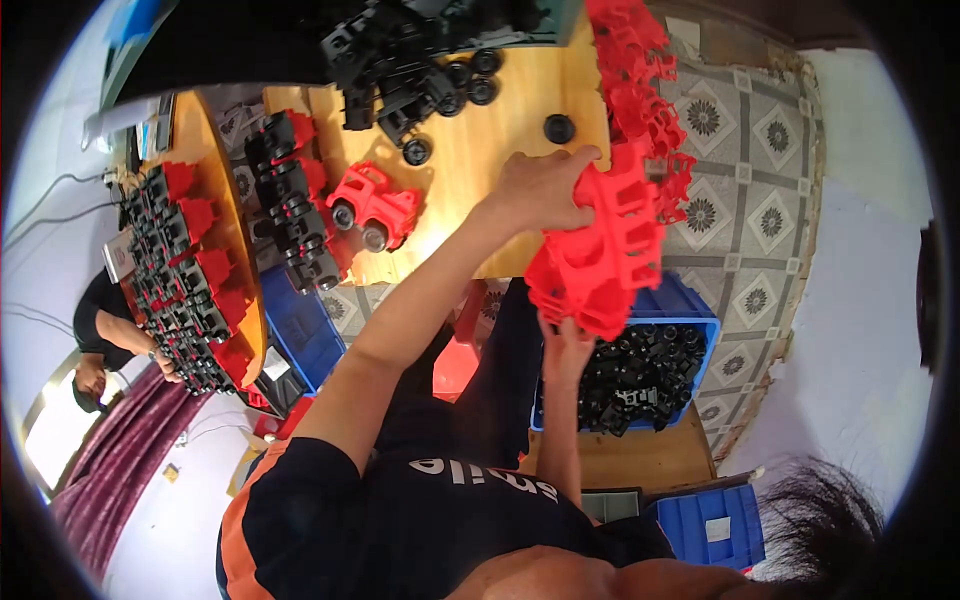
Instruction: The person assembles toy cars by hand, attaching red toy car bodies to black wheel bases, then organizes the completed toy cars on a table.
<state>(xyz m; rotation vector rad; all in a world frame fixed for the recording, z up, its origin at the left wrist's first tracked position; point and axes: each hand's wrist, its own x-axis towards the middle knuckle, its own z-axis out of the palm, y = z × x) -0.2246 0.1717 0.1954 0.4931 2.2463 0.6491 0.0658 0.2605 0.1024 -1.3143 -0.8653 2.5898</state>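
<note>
My left hand [540,190] is closed on the upper end of a cluster of red plastic toy car bodies [615,230], over the table's right edge. Below it, my right hand [567,350] grips the lower end of the same red pieces; its fingertips are partly hidden behind them. How many bodies are in the cluster I cannot tell. More red toy car bodies [640,80] lie along the table's far right edge. Left of my left forearm, a red toy car [375,205] with black wheels sits tilted on the wooden table [465,150]. A single black wheel [559,128] lies near my left hand.
Black chassis parts and wheels [410,80] are heaped at the table's far side. Rows of toy cars [295,200] stand at the left, more on another table [225,160] where a person [120,330] reaches in. A blue crate [712,345] of black parts is below right.
</note>
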